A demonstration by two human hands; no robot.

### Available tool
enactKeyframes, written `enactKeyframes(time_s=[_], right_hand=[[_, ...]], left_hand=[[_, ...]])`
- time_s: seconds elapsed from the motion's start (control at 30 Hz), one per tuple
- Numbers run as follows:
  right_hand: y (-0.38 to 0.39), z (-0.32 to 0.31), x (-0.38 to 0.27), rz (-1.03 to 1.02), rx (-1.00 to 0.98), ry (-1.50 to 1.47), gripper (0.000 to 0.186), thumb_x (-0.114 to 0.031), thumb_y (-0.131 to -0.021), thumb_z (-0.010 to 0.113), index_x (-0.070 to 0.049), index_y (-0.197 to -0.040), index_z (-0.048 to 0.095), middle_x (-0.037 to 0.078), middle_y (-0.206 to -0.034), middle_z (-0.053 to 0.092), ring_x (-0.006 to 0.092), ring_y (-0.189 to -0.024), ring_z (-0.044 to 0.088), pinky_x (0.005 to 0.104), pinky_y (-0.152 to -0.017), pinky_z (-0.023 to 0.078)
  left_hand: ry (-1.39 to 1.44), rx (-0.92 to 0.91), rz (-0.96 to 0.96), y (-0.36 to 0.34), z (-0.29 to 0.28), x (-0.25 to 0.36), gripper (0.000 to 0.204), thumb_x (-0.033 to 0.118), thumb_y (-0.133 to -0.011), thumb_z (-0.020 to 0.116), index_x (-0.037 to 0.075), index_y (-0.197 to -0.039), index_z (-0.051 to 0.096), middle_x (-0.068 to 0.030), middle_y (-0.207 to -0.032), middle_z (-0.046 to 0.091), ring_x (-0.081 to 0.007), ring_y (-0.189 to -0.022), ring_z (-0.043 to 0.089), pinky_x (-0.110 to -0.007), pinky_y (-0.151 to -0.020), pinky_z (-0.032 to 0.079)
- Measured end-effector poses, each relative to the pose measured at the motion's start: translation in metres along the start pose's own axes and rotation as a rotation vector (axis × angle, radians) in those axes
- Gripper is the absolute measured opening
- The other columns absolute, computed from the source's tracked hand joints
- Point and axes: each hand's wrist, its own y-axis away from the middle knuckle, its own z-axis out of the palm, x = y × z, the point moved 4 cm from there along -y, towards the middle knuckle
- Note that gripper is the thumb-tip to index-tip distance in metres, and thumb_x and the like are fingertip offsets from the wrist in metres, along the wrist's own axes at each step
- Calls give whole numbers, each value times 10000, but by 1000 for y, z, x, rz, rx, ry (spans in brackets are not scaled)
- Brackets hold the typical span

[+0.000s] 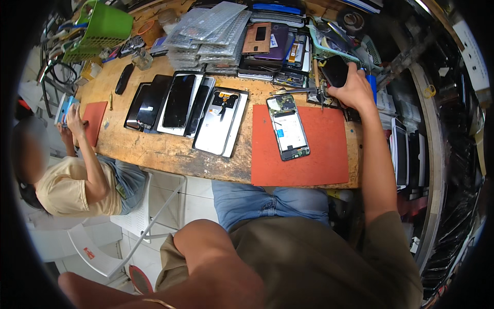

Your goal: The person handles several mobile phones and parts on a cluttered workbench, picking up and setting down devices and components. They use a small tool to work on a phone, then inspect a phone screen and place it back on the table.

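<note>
My right hand [352, 87] is at the back right of the bench, its fingers closed on a black phone-shaped panel [334, 71] above some small tools [319, 95]. An opened phone [285, 126] with its insides showing lies on the red mat [321, 154] in front of me. Tweezers and other thin tools lie along the mat's back edge. My left arm [206, 242] is bent at the bottom of the view; its hand is out of sight.
Several phones and screens [177, 100] lie left of the mat, with stacked bubble-wrap packs [203, 33] behind. A green basket [103, 23] stands back left, shelving [422, 144] runs on the right. A co-worker [82, 180] sits left, hands on a blue object at a second red mat [95, 126].
</note>
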Motion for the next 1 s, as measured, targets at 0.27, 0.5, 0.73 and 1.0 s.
enactKeyframes(time_s=[0.27, 0.5, 0.73, 1.0], right_hand=[[10, -25, 13, -134, 177, -488, 922, -375, -654, 888, 10, -1411, 528, 238, -1258, 695, 334, -1133, 690, 407, -982, 534], [-11, 29, -20, -231, 10, -1336, 878, -256, -809, 913, 91, -1437, 407, 125, -1181, 688, 164, -1054, 659, 314, -923, 537], [5, 57, -31, -375, 214, -1183, 966, -197, -809, 905, 59, -1516, 300, 187, -1397, 565, 225, -1239, 588, 370, -1096, 460], [42, 39, -43, -649, -350, -1486, 1062, 65, -857, 645, -80, -1684, -5, 119, -1264, 633, 153, -1046, 637, 306, -887, 506]], left_hand=[[-331, -83, 34, -11, -28, -22, 304, 296, -1007, 622, 12, -1113, 597, -85, -1000, 582, -218, -961, 576, -382, -841, 504], [-900, 328, -360, -61, -214, -85, 138, 159, -996, 647, 32, -1041, 677, -40, -896, 613, -169, -870, 598, -319, -812, 504], [-1286, 213, -725, 18, -299, -185, 474, 382, -1131, 456, -8, -1035, 708, -11, -870, 639, -100, -759, 520, -288, -708, 476], [-949, 607, -707, 22, -290, -149, 478, 413, -1125, 459, -7, -1219, 666, -104, -1146, 736, -171, -958, 713, -314, -900, 565]])
